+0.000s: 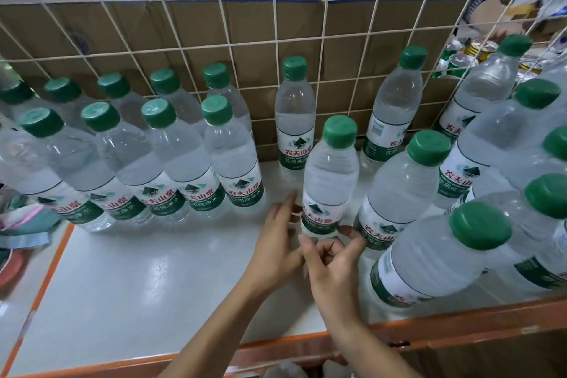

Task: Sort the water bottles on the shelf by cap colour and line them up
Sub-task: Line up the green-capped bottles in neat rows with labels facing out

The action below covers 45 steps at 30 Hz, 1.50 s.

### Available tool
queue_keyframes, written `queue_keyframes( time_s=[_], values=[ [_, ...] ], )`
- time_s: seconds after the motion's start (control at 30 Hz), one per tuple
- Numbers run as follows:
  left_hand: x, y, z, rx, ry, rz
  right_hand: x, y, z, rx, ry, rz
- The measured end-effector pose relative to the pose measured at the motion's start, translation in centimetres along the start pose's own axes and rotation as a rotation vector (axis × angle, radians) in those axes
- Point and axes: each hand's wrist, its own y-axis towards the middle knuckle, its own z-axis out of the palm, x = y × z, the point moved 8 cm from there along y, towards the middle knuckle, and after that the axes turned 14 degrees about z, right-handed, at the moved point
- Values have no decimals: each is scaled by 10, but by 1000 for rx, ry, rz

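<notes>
- White shelf board (138, 285) with an orange rim (460, 325) takes up most of the lower frame.
- Along the back runs a wire grid (221, 49), with brown cardboard (196, 27) right behind it.
- Two neat rows make up the left block of bottles (181, 156), all green caps, running from the left edge to the centre.
- Over on the right side, the right cluster of bottles (408, 193) has green caps too, but it's looser and not lined up.
- One lone bottle (295, 120) stands against the grid, upper centre, between the two groups.
- Dead centre is the held bottle (329, 181), green cap, upright, just beside the right cluster. Can't tell if its base touches the board.
- Person's left hand (279, 242) wraps its fingers round the lower left side of the held bottle.
- Their right hand (334, 267) pinches it near the base, thumb on the right, other fingers curled in front.
</notes>
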Motion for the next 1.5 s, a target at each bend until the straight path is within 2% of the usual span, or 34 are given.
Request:
queue_keyframes(
  time_s=[0.17,0.27,0.4,0.53,0.63,0.73,0.83,0.93,1.13,1.4,1.5],
  values=[
    [-5,6,0,-68,19,2,-2,8,0,-44,-121,27],
    [-1,8,3,-110,-33,-49,20,4,0,-83,-81,-51],
    [-3,6,2,-138,47,12,32,4,3,-114,-26,-131],
    [5,2,-10,-127,120,49,25,17,1,-160,31,-91],
    [16,-14,-26,-110,201,37,31,40,7,-176,-32,-34],
    [23,-28,-44,-85,253,35,37,71,27,-119,-107,48],
    [23,-35,-58,-73,276,53,49,95,56,-19,-178,40],
    [24,-39,-65,-64,240,55,55,117,70,3,-226,63],
    [25,-39,-75,-79,50,14,49,125,76,72,-134,11],
    [24,-40,-74,-83,-7,19,38,127,100,232,-142,6],
    [24,-41,-74,-90,7,14,34,125,101,204,-183,5]
  ],
)
